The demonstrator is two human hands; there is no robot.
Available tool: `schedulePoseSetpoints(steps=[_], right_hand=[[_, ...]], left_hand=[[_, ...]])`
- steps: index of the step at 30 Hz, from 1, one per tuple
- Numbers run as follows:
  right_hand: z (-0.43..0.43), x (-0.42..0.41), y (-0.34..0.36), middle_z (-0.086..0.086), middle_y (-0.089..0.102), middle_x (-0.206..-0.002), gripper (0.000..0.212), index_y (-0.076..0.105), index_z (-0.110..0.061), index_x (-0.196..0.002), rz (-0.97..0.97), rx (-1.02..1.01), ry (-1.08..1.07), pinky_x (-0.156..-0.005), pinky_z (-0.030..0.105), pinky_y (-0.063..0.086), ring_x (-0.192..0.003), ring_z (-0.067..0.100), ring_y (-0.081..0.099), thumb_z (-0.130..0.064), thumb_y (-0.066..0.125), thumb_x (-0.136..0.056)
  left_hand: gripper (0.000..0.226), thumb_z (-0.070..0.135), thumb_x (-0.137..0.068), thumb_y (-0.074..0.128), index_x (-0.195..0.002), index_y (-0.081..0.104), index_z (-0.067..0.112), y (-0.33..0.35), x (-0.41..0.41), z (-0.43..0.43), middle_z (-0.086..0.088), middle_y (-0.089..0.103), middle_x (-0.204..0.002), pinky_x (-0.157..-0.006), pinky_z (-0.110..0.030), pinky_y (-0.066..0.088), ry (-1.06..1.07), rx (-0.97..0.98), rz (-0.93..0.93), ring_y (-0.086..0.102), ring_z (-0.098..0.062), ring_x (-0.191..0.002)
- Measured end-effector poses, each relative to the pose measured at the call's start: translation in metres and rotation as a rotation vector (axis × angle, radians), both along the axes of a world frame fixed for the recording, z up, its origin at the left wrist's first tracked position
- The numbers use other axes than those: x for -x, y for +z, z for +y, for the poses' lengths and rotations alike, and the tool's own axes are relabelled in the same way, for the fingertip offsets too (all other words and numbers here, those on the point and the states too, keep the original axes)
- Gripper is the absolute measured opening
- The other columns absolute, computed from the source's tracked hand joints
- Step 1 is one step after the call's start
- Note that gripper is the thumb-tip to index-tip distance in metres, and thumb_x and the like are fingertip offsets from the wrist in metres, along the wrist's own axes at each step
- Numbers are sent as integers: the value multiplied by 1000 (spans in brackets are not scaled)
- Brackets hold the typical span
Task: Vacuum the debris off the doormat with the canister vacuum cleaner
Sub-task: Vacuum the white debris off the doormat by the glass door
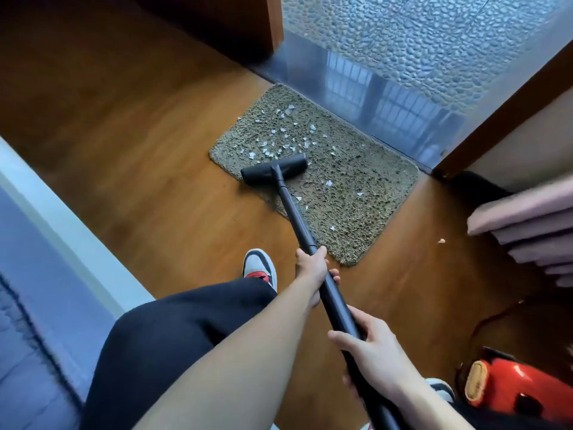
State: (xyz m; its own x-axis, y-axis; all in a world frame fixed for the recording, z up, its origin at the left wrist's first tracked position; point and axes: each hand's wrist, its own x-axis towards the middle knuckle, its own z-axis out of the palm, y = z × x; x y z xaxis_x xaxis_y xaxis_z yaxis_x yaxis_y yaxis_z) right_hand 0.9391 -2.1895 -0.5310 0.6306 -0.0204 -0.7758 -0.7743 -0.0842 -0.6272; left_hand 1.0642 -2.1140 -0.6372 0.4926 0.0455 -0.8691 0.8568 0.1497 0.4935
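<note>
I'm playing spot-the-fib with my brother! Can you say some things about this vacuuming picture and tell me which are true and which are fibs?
1. The left hand and right hand both hold the black wand. True.
2. White scraps lie on the doormat beyond the floor nozzle. True.
3. The floor nozzle sits off the doormat. False: it rests on the doormat.
4. The canister vacuum is blue. False: it is red.

One doormat, one vacuum, two hands
</note>
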Motion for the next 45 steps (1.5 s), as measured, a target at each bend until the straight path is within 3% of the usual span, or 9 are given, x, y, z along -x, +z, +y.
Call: schedulePoseSetpoints(steps=[5, 10, 17, 21, 28, 33, 45], right_hand=[[17, -39, -10, 8, 57, -75, 21, 67, -33, -104, 5, -42, -74, -45, 29, 50, -46, 26, 63, -16, 66, -91], [34, -47, -8, 13, 56, -80, 13, 68, -20, -102, 23, -65, -110, -45, 29, 50, -46, 26, 60, -11, 65, -93], [36, -2, 19, 15, 55, -82, 12, 68, -15, -103, 53, -26, -121, -40, 27, 45, -43, 25, 57, -10, 67, -93], [36, 27, 20, 17, 54, -82, 15, 66, -18, -105, 55, -16, -124, -37, 26, 45, -41, 27, 57, -9, 68, -93], [26, 29, 3, 15, 53, -81, 32, 62, -20, -124, 49, -42, -140, -37, 27, 46, -41, 29, 58, -10, 67, -93], [13, 4, -6, 15, 58, -82, 46, 56, -23, -136, 63, -48, -173, -38, 27, 47, -43, 29, 61, -13, 67, -93], [2, -52, -26, 12, 57, -78, 30, 66, -28, -116, -2, -85, -218, -39, 29, 49, -43, 30, 60, -8, 66, -93]], left_hand=[[24, 18, -103, 48, -122, 36, 11, 4, -32, 15, -9, 45, -74, -40, -22, 45, 32, 37, -25, 46, -16, -46], [23, 19, -103, 49, -120, 36, 12, 9, -31, 27, -9, 46, -74, -40, -22, 45, 30, 36, -43, 48, -17, -48], [23, 20, -102, 48, -118, 35, 9, 15, 1, 27, -9, 45, -68, -39, -22, 44, 6, 66, -4, 47, -19, -44], [25, 23, -102, 46, -120, 36, 9, 16, 21, 25, -10, 46, -71, -38, -22, 44, -18, 70, 23, 48, -19, -46], [17, 25, -102, 47, -106, 36, 13, 8, 22, 12, -7, 45, -73, -40, -22, 43, -23, 50, 18, 45, -17, -47], [22, 22, -102, 48, -117, 38, 10, 1, -4, -5, -8, 48, -73, -41, -23, 44, -25, 40, -22, 45, -17, -44], [24, 18, -104, 44, -127, 37, 14, -14, -49, -19, -11, 49, -78, -40, -24, 45, -45, 98, -115, 47, -16, -43]])
